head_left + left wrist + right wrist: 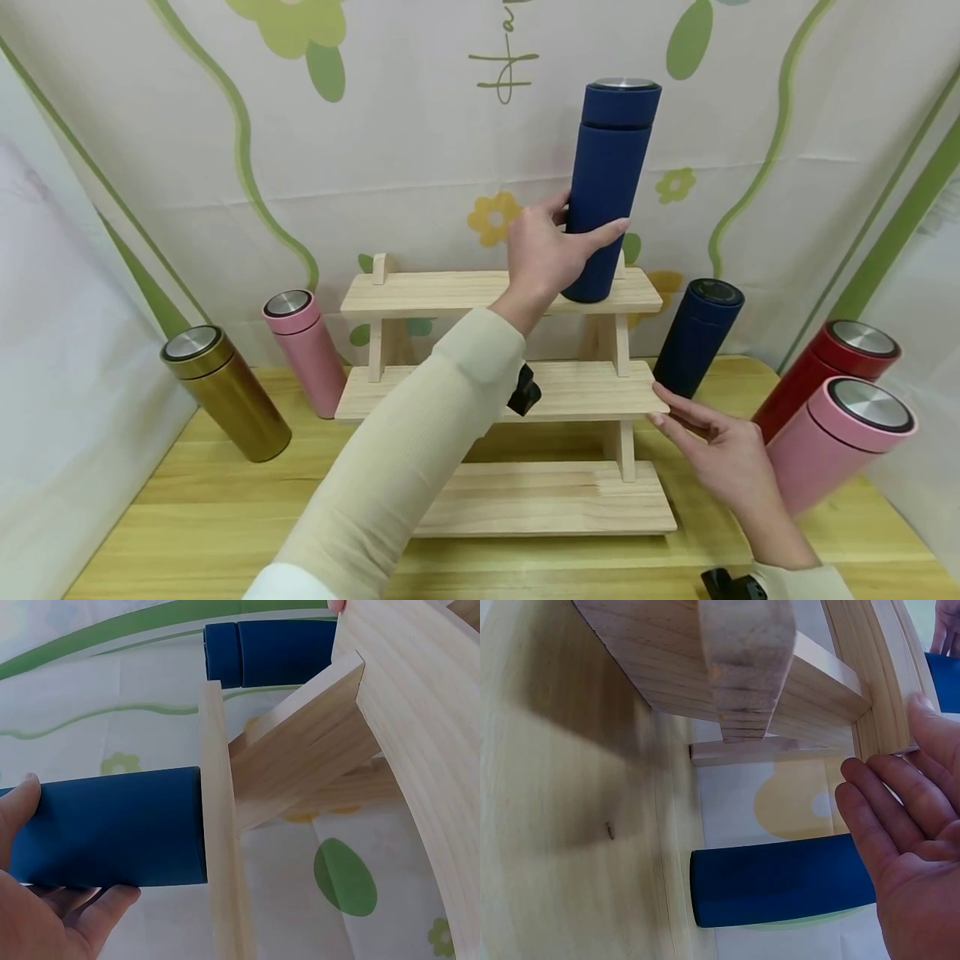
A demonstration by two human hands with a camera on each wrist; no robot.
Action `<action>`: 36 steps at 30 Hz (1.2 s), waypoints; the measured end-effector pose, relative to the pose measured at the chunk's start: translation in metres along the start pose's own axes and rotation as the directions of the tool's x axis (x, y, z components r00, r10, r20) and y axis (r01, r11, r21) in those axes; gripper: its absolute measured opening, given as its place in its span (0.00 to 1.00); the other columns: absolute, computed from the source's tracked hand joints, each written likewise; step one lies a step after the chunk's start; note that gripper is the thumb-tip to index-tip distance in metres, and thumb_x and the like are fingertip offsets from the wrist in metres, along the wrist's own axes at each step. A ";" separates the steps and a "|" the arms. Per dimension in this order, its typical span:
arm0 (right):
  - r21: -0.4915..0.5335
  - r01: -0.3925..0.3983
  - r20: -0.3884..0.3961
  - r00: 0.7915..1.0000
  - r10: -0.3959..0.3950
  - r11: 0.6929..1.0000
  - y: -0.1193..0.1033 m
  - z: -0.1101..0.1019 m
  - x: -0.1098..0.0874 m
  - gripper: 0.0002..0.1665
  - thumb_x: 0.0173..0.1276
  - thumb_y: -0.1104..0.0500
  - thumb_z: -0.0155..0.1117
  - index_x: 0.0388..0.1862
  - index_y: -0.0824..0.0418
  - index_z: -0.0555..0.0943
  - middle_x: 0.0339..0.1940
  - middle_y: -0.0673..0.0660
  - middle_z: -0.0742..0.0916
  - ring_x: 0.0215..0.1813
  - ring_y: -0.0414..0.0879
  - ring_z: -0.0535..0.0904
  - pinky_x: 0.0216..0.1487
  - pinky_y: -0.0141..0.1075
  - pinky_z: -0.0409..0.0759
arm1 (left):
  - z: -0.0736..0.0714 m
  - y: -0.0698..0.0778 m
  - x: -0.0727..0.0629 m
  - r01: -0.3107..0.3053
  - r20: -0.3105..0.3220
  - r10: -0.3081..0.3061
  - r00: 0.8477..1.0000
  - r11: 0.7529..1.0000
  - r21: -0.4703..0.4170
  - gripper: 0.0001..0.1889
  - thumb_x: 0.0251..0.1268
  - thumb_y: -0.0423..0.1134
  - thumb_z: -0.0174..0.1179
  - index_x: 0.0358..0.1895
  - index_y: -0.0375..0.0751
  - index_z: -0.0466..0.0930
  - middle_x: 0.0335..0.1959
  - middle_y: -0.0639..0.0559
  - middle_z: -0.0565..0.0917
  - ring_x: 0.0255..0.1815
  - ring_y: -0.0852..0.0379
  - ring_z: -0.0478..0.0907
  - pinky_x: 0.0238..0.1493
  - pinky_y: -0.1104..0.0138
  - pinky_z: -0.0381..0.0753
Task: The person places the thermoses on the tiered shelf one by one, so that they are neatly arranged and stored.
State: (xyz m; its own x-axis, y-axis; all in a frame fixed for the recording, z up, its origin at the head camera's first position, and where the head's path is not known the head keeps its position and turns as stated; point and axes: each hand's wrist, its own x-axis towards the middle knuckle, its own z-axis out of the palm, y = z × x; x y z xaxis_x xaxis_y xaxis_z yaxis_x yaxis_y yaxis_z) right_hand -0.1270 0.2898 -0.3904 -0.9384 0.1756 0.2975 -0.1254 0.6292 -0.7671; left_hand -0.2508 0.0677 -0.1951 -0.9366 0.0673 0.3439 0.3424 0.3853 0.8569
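Note:
My left hand [546, 250] grips a dark blue thermos bottle [611, 167] low on its body, thumb on one side and fingers on the other. The bottle stands slightly tilted at the right end of the top shelf of a three-tier wooden display stand [427, 292]. In the left wrist view its base [196, 825] meets the shelf board, or nearly so. My right hand [723, 458] pinches the right end of the middle shelf; in the right wrist view the thumb lies above the board and the fingers below.
A second dark blue bottle [699, 337] stands behind my right hand. Red [825, 367] and pink [840, 442] bottles are at the right. Gold [228, 396] and pink [307, 354] bottles stand left of the stand on the wooden table [187, 517]. A patterned curtain [420, 125] hangs behind.

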 end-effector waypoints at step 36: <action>0.040 -0.002 0.012 1.000 0.001 0.999 0.002 -0.004 -0.001 0.27 0.76 0.47 0.74 0.72 0.46 0.84 0.58 0.44 0.90 0.45 0.19 0.86 0.26 0.29 0.81 | 0.000 -0.011 -0.010 -0.001 0.084 0.006 0.996 0.998 -0.058 0.35 0.69 0.53 0.75 0.74 0.42 0.79 0.68 0.48 0.86 0.66 0.52 0.85 0.64 0.64 0.89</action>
State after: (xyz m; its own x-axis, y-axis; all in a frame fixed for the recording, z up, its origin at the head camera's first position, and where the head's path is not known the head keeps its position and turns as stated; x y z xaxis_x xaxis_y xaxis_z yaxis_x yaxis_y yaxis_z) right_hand -0.1248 0.2945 -0.3902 -0.9422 0.1675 0.2901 -0.1368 0.5981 -0.7897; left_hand -0.2456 0.0632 -0.2081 -0.9374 0.1471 0.3156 0.3473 0.3314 0.8772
